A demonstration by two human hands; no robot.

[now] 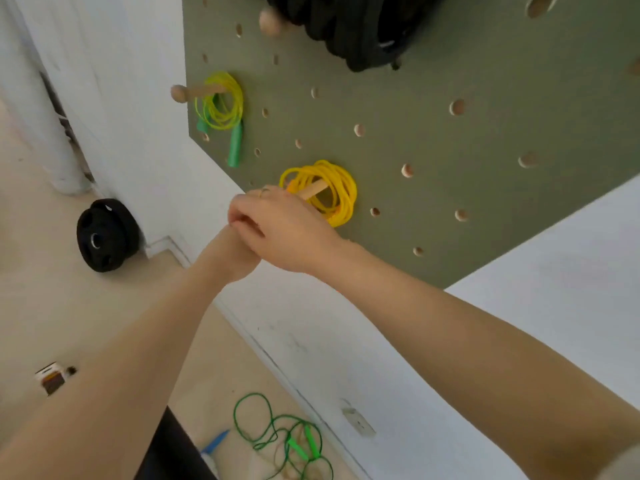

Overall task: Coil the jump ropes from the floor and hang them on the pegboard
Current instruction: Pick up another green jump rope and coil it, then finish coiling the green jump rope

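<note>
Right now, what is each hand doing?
Left hand: mostly hidden behind the right, cannot be told.
Right hand: fingers curled, contents hidden, cannot be told.

A home gym or exercise room: a green pegboard (450,140) on a white wall carries coiled jump ropes (221,102) on wooden pegs (194,91), a black weight plate (105,235) leans against the wall, and another rope (284,434) lies on the floor (69,306).
</note>
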